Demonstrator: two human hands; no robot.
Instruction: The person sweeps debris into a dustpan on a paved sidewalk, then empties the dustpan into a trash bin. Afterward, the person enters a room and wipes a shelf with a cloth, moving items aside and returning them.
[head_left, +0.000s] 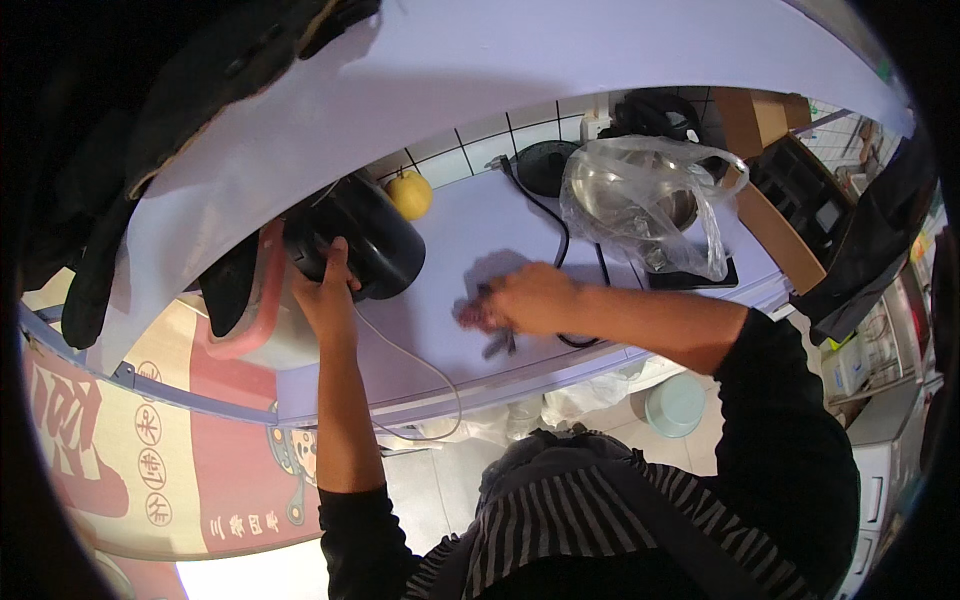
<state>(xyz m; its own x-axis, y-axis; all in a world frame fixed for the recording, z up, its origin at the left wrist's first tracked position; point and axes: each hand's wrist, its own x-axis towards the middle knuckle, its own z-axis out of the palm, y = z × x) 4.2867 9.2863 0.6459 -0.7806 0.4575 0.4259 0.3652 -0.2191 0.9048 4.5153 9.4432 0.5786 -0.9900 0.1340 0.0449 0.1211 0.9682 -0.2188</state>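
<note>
My left hand (328, 292) grips the side of a black cylindrical appliance (382, 232), thumb laid along its glossy wall. The appliance leans on the left part of a lilac shelf board (427, 360). A dark, crumpled cloth (480, 319) is bunched under the fingers of my right hand (536, 300), low over the board. Motion blur softens that hand and cloth, so whether the cloth touches the board is unclear. A thin pale cord (420, 360) loops down from near the appliance over the board's front edge. Behind the appliance sits a yellow round fruit (409, 195).
An upper lilac shelf (525, 52) overhangs the board. On the right stand a metal pan (630, 191) in a clear plastic bag (709, 232) and an open cardboard box (784, 232). A black cable (551, 214) curves across the board. Leftward is a pink-rimmed bin (266, 307).
</note>
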